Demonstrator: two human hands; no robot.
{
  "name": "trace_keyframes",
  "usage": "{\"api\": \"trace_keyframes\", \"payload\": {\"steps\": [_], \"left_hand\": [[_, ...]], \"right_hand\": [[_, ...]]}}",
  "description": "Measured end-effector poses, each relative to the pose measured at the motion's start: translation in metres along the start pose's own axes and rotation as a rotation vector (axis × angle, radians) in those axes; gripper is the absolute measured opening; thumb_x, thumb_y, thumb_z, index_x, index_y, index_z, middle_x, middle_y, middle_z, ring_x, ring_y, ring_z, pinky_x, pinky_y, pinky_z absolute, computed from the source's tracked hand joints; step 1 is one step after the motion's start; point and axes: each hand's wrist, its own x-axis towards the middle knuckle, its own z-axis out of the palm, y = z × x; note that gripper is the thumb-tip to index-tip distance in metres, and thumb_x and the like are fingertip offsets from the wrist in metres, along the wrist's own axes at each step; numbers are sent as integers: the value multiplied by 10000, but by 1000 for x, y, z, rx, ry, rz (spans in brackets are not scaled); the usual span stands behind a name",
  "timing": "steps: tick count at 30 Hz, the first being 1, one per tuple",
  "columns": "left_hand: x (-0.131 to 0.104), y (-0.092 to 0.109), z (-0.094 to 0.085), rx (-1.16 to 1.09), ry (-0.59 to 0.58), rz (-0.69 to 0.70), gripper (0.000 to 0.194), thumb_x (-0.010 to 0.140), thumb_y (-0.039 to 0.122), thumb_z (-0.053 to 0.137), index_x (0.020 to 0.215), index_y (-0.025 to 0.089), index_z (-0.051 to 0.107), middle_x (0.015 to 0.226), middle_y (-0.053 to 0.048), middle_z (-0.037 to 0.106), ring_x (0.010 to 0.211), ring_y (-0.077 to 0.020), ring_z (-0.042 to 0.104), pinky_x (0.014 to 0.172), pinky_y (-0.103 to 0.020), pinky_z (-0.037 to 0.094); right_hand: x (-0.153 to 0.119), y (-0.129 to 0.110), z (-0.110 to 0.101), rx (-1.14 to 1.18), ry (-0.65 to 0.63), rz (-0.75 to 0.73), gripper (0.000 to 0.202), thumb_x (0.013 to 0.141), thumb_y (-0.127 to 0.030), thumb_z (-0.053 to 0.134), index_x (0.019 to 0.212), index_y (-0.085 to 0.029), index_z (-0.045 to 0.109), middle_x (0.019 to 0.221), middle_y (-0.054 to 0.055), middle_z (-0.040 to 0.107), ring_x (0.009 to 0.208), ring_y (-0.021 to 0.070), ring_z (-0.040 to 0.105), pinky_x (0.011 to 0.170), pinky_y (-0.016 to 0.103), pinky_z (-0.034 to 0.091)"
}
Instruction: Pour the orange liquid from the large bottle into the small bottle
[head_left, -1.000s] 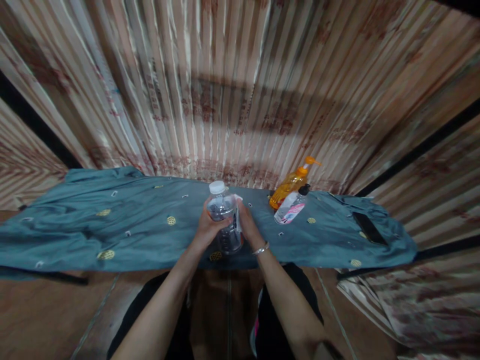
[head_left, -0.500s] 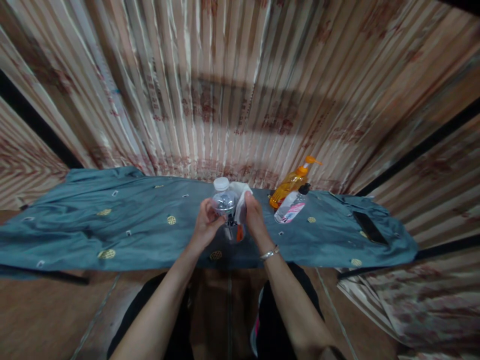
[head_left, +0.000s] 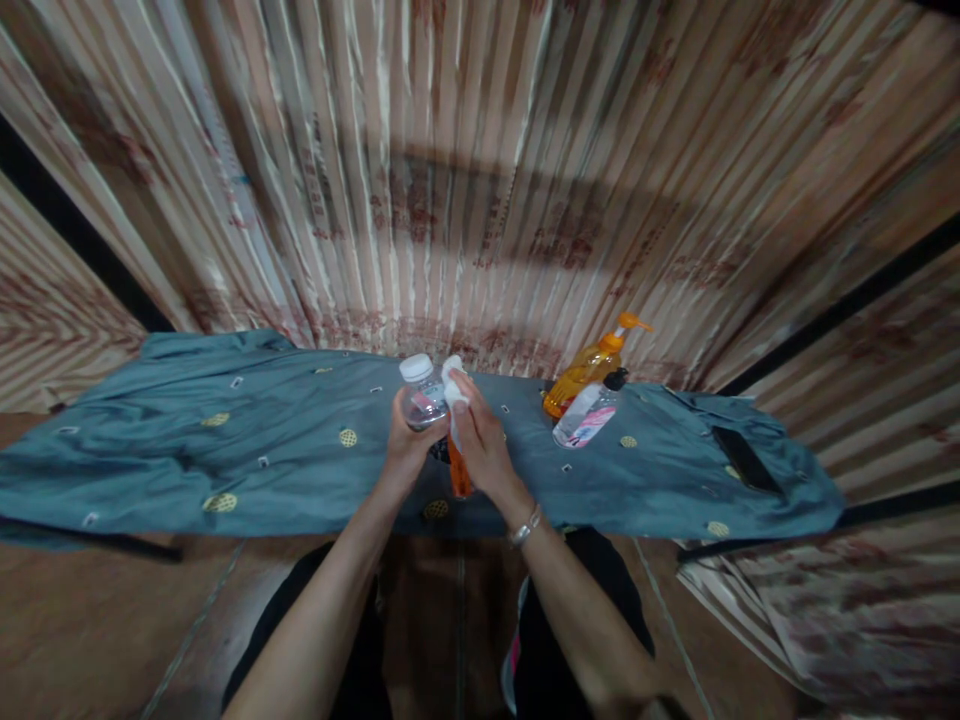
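A clear plastic bottle with a white cap and a black and orange label tilts above the cloth near its front middle. My left hand wraps round the bottle's upper body from the left. On the other side, my right hand is closed on a white wipe, pressing it against the bottle's right side. The palm and fingers hide part of the wipe and of the label.
Right of my hands stand an orange pump bottle and, before it, a clear bottle with a black top. A dark phone lies farther right on the green patterned cloth. Pleated curtains hang behind.
The bottle has shifted left and tilts more. My right hand has turned and moved left over the bottle's side with the wipe, baring more of the orange label.
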Motion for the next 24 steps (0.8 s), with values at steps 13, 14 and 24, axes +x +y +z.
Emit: {"api": "trace_keyframes", "payload": {"steps": [13, 14, 24], "left_hand": [[-4, 6, -4, -11, 16, -1, 707, 701, 266, 735, 1315, 205, 390, 1148, -87, 591, 1015, -233, 603, 909, -452, 493], [-3, 7, -5, -11, 23, -7, 788, 645, 262, 770, 1322, 219, 370, 1128, -75, 600, 1010, -228, 607, 921, -435, 487], [-10, 11, 5, -18, -127, -86, 1058, 449, 259, 835, 1355, 204, 290, 996, -62, 659, 899, -250, 657, 852, -412, 512]], "right_hand": [[7, 57, -7, 126, -110, 425, 615, 815, -702, 390, 873, -180, 713, 718, 25, 696, 732, 199, 643, 757, 330, 504], [-3, 58, -7, 122, -84, 440, 610, 805, -705, 409, 888, -183, 713, 732, 30, 700, 756, 207, 649, 776, 337, 502], [29, 4, -19, 125, -17, 119, 406, 876, -539, 435, 967, -226, 677, 877, 0, 688, 852, 177, 615, 820, 289, 474]]}}
